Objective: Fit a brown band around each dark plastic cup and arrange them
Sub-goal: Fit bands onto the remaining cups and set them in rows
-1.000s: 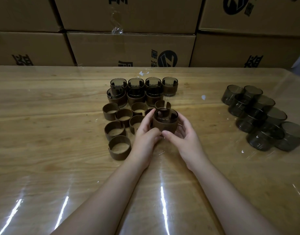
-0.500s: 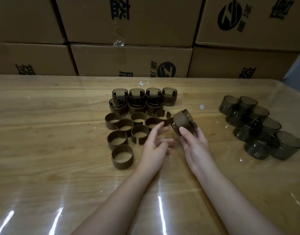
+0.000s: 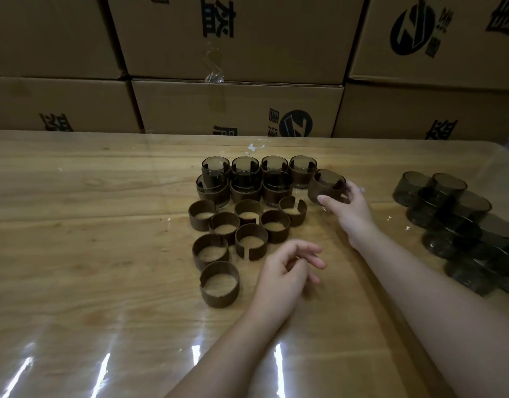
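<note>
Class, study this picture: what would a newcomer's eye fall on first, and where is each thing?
The right hand grips a tilted banded cup at the right end of the rows of finished cups, in the middle. Loose brown bands cluster just in front of those, and bare dark cups lie heaped at the far right.
</note>
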Demonstrator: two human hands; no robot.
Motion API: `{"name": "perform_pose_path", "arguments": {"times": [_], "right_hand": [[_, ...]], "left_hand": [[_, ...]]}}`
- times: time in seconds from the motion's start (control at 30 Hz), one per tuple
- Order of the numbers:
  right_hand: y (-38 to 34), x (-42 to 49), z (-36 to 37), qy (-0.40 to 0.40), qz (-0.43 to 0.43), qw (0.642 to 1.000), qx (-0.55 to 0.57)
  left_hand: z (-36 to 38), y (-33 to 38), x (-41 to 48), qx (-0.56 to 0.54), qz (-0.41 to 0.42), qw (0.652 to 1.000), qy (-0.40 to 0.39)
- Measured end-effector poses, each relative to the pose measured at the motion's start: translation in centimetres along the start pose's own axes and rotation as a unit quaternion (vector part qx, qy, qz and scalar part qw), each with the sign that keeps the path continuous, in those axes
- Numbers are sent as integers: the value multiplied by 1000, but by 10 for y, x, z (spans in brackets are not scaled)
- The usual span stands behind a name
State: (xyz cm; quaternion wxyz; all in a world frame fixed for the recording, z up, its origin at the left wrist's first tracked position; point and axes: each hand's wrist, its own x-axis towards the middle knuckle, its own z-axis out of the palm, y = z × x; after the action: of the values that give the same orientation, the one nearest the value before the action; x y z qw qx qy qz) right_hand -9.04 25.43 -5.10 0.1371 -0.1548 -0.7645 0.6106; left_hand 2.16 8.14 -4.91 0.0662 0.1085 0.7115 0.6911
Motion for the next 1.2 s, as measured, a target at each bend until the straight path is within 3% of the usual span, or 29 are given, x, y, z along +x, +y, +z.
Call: {"name": "perform_pose_path", "arguments": {"times": [0.17,0.33,0.53,0.73,1.2], "right_hand": [[8,17,21,-39,-41,990,-129],[14,21,24,-28,-93,971,-217],[15,21,23,-6,-88,973,-212],[14,24,28,-33,-85,955,-281],[21,27,25,-30,-84,961,-262]], "left_hand": [[1,-1,0,-14,-4,1000,-3],[2,0,0,-23,-5,1000,-3],[3,1,0,-19,-1,1000,-5],[3,0,1,-9,-10,1000,-11],[3,-6,1,15,-16,999,-23]]}}
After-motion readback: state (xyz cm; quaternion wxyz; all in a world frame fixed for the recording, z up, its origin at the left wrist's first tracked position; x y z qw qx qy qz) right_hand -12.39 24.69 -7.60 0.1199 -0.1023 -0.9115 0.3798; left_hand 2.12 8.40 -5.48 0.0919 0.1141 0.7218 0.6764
